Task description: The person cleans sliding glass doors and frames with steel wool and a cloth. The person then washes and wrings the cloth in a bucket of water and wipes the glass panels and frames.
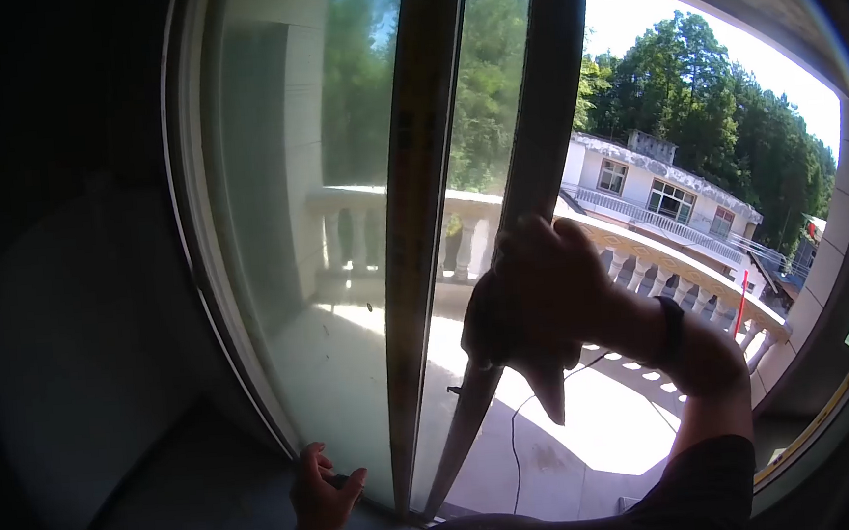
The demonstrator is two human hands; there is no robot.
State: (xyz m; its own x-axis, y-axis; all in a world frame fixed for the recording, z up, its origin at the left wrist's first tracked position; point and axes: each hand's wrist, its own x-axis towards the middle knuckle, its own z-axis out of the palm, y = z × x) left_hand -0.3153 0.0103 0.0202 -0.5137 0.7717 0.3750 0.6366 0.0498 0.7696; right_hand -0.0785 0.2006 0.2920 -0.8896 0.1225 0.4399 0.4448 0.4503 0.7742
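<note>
My right hand point(559, 290) is closed round a dark cloth point(547, 380), pressed against the upright edge of a sliding glass door frame point(552, 89). A pointed end of the cloth hangs below the fingers, and a dark band circles that wrist. Lower down, my left hand point(323, 499) is beside the bottom of the glass pane point(345, 399), its fingers curled. A small dark thing shows between thumb and fingers there, too dim to name. Between the two hands stands another dark upright frame point(420, 206) with a yellowish strip.
Beyond the opening lies a sunlit balcony floor point(594, 440) with a thin cable point(515, 436) across it. A stone balustrade point(651, 259) borders it, and a red pole point(742, 302) leans there. A white building and trees stand farther off. The room's left side is dark.
</note>
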